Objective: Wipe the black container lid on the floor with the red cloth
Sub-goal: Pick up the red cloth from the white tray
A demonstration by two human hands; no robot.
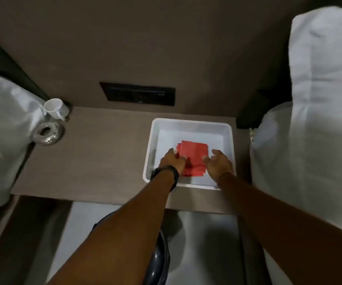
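Both hands, left hand point(173, 161) pinching and right hand point(218, 162) spread, flank the folded red cloth point(193, 154) in the white tray point(188, 122) at the bench's front right; a one-sided lift may unfold it, far from the black container lid point(161, 262) on the floor.

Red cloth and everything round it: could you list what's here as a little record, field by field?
cloth: red cloth, folded, lying in the tray
tray: white tray, on the wooden table
left hand: left hand on the cloth's left edge; dark band on the wrist
right hand: right hand at the cloth's right edge, fingers spread
lid: dark lid on the floor below, largely hidden by the left arm
other items: white cup and metal ring at the table's left end
task stage: cloth not yet lifted
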